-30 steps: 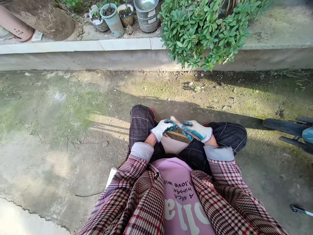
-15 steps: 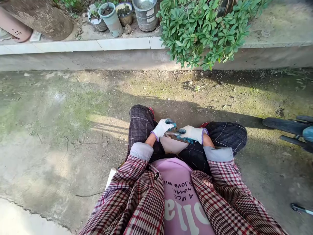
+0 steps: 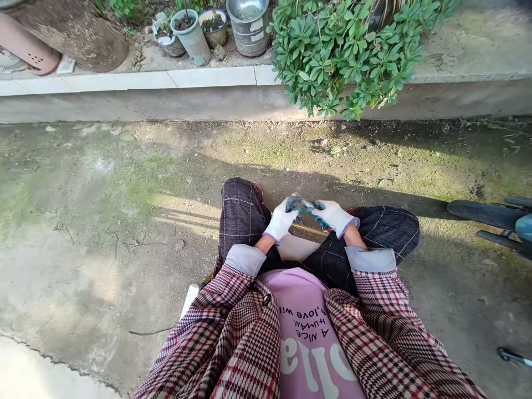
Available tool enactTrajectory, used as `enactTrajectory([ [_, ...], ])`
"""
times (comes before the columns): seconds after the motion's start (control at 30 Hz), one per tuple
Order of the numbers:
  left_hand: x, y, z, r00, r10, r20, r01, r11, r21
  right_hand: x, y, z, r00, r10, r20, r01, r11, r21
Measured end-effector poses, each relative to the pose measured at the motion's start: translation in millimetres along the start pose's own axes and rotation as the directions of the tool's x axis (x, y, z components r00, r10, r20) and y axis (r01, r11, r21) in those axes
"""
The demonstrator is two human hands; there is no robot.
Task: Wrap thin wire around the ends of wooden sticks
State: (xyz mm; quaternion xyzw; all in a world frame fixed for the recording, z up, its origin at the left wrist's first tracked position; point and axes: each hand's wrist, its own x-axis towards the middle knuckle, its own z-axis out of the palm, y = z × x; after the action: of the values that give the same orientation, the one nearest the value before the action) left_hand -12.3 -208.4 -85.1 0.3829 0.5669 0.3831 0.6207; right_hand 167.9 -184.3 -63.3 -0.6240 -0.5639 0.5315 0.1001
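A small silvery-grey elongated piece [image 3: 308,204] is held up between my two hands, above the gap between my knees. Its exact kind is too small and partly covered to make out. My left hand [image 3: 284,217] wears a white glove with teal fingers and a purple cuff, and its fingers close round the piece's left end. On the other end, my right hand [image 3: 332,215], gloved the same way, grips with thumb and fingers. Below the hands lies a pale flat surface [image 3: 297,247] with a tan, wood-like strip [image 3: 310,229] along its far edge.
A white-edged raised bed [image 3: 211,77] runs across the back, with several pots, a metal bucket [image 3: 249,33] and a leafy bush [image 3: 344,55]. Black wheel-like parts [image 3: 477,213] stand at right. A dark-handled tool [image 3: 513,356] lies at lower right.
Both hands have lifted the silvery piece forward, away from my body. The hands have tilted upward, and the tan strip beneath them now shows.
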Motion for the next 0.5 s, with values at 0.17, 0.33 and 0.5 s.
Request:
enactTrajectory([
  [0.17, 1, -1, -10.3, 0.999, -0.041, 0.023, 0.045, 0.98, -0.193, 3, 6, 2, 0.985, 0.125, -0.116, -0.065, 0.903, 0.424],
  [0.33, 1, -5, -12.0, 0.989, -0.062, 0.133, 0.081, 0.987, -0.139, -12, 2, -1, 0.998, 0.015, -0.065, 0.023, 0.833, 0.553],
  [0.5, 4, 2, -16.8, 0.991, -0.082, 0.102, 0.09, 0.993, -0.071, -29, -14, -8, 0.958, -0.206, 0.2, 0.162, 0.963, 0.214],
])
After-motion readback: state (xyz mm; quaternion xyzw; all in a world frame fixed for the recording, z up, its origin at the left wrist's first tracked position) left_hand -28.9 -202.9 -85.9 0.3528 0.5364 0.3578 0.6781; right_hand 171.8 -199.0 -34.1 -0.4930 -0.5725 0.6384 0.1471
